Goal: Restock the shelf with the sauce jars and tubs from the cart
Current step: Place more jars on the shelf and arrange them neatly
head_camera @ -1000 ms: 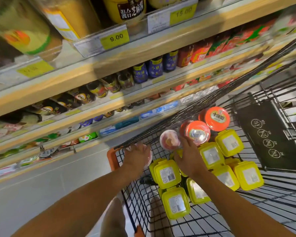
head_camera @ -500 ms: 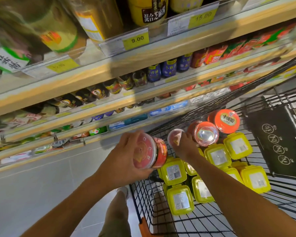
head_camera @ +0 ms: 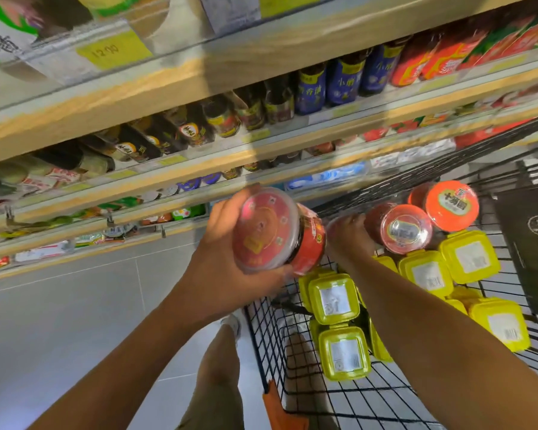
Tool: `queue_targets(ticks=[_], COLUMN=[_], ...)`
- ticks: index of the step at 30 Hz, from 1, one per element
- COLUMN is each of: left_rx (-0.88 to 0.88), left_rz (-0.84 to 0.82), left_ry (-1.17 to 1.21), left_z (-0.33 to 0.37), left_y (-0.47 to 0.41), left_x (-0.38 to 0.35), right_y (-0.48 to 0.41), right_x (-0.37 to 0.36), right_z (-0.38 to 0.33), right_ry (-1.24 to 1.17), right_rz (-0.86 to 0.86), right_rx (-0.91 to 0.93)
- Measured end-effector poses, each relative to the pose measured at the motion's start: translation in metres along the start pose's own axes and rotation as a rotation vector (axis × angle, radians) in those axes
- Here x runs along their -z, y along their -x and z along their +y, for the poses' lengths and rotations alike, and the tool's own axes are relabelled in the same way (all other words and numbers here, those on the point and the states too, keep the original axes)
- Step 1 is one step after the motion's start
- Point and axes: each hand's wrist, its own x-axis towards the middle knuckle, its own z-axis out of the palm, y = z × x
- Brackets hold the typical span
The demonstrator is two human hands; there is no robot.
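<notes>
The left hand (head_camera: 227,271) clasps a red sauce jar (head_camera: 272,231), lying sideways above the cart (head_camera: 263,352) rim; the shelf (head_camera: 168,97) lies ahead-left, nearer this hand; the right hand (head_camera: 351,240) reaches among carted jars, grip unclear.

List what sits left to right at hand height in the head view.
From the left: left hand → red jar it holds → right hand → clear-lidded jar → orange-lidded jar → black sign.

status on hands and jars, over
Left hand grips red sauce jar, above cart rim. Right hand grips second jar in cart, mostly hidden. Nothing between jar and shelf.
</notes>
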Motion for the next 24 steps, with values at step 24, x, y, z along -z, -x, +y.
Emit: queue_targets(ticks=[24], left_rx=[0.134], left_rz=[-0.010], left_ry=[0.632], left_z=[0.041], left_y=[0.026], left_x=[0.036], right_y=[0.185], right_x=[0.156], right_z=[0.019], right_ry=[-0.189], right_rz=[0.108], right_rx=[0.123])
